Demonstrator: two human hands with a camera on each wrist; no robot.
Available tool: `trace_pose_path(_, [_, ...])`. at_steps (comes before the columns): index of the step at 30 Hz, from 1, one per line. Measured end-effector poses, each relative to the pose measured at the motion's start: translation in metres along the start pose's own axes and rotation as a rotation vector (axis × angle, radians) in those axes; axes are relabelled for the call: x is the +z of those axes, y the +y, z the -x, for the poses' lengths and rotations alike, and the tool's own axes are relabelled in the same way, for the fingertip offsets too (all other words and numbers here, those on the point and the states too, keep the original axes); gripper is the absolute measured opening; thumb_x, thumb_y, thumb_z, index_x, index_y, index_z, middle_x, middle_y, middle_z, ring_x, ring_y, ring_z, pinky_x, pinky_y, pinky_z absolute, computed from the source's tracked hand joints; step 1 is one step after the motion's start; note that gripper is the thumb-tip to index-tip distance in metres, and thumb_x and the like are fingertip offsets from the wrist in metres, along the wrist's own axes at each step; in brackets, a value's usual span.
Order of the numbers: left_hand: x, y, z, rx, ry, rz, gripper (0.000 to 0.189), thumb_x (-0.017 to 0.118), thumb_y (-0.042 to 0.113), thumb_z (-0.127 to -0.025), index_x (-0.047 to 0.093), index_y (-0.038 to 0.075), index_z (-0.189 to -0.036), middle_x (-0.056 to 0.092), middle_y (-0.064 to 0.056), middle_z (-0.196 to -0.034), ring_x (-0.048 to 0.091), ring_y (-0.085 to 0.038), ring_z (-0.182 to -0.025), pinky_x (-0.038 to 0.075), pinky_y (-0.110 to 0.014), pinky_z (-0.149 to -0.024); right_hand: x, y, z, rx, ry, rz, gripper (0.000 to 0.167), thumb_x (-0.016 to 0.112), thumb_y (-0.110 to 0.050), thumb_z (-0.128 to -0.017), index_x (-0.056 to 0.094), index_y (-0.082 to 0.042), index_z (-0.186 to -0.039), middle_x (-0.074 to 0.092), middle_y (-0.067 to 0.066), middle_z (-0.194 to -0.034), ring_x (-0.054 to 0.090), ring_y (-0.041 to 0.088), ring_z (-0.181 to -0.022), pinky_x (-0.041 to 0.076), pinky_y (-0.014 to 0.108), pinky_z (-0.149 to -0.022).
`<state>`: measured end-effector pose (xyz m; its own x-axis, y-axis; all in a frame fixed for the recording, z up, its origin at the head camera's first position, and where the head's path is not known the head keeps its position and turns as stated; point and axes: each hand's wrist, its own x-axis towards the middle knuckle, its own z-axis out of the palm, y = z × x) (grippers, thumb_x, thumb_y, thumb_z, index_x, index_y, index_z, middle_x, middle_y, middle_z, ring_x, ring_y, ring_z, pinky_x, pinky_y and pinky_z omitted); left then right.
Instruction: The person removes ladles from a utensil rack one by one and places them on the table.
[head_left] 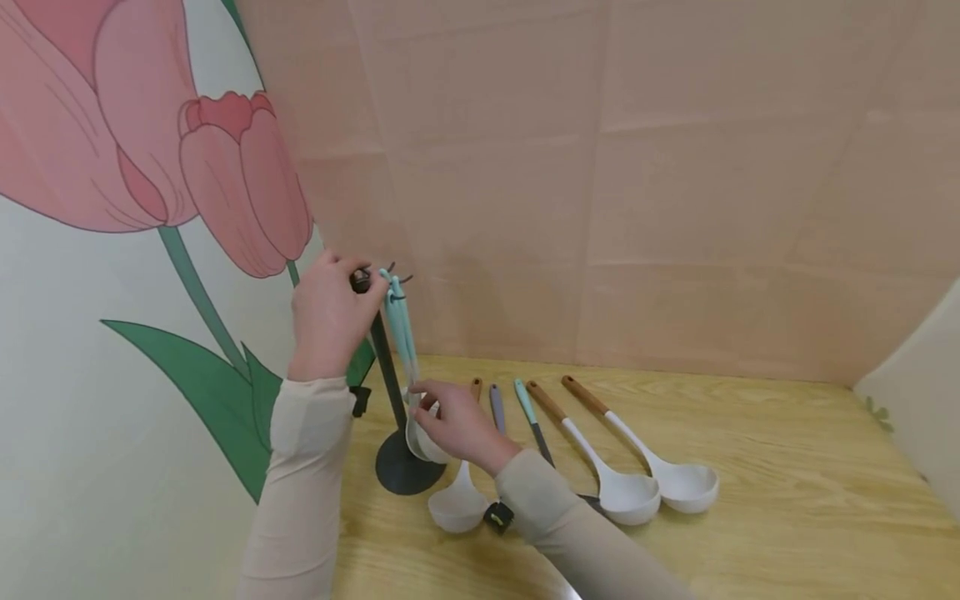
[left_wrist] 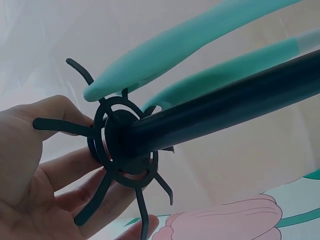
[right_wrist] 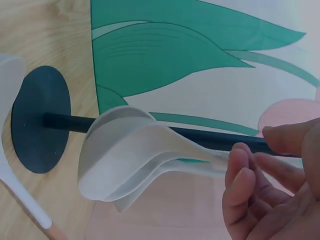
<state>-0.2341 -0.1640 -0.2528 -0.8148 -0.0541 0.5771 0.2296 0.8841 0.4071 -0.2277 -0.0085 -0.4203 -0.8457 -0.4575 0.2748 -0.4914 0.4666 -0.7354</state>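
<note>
The left hand [head_left: 330, 312] grips the top of a dark stand [head_left: 386, 367]. Just right of it, at least two teal-handled ladles [head_left: 407, 342] hang, bowls down, long axes nearly upright. The right hand [head_left: 461, 422] is at their necks; whether gripping, I cannot tell. Five utensils [head_left: 630, 502] lie unhung on the surface [head_left: 787, 467], beneath and right of it.

From head, looks forward-down; from left wrist, close, apparently up a pole [left_wrist: 225, 110]; from right, near ladles [right_wrist: 117, 160], sharing that pole.
</note>
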Motion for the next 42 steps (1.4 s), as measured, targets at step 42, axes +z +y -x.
trace_pose_path(42, [0.003, -0.001, 0.001, 0.014, 0.033, 0.023, 0.032, 0.057, 0.022, -0.095, 0.075, 0.002, -0.113, 0.059, -0.014, -0.095, 0.056, -0.031, -0.08, 0.048, -0.045, -0.069, 0.012, 0.016, -0.006, 0.093, 0.027, -0.188, 0.027, 0.058, -0.019, -0.102, 0.061, -0.008, -0.127, 0.069, 0.009, -0.107, 0.068, 0.019, -0.073, 0.055, 0.026, -0.066])
